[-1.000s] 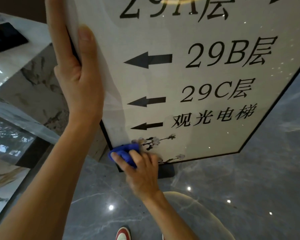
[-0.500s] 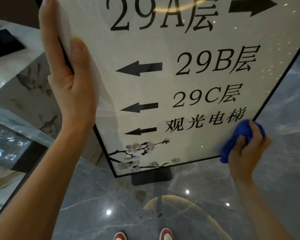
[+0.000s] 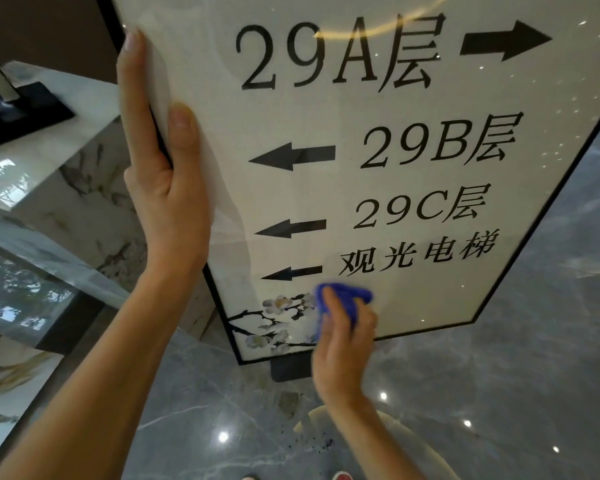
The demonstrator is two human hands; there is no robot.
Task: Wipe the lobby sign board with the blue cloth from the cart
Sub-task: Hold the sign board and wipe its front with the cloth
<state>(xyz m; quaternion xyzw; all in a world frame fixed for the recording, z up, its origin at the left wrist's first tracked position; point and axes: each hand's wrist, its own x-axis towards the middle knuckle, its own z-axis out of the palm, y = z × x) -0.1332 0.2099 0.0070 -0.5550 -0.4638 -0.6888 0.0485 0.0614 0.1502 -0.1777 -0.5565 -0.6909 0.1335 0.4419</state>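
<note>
Pressing blue cloth (image 3: 347, 301) to sign board (image 3: 413, 188), right hand (image 3: 343, 344) clutching it, left hand (image 3: 167, 174) gripping board's edge

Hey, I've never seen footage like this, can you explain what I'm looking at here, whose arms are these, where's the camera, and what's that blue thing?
There is no machine here. The one picture comes from a wide-angle camera worn on a person's head, looking forward and down, so the two bare arms rising from the bottom belong to the wearer.

The left hand has a grip on the left edge of a tall white lobby sign board with a thin black frame, thumb on the front and fingers along the side. The board shows floor labels 29A, 29B and 29C with black arrows, and a printed flowering branch near the bottom.

The right hand presses a bunched blue cloth against the board's lower part, beside the branch.

Below is a glossy grey marble floor; to the left stands a white marble counter.
</note>
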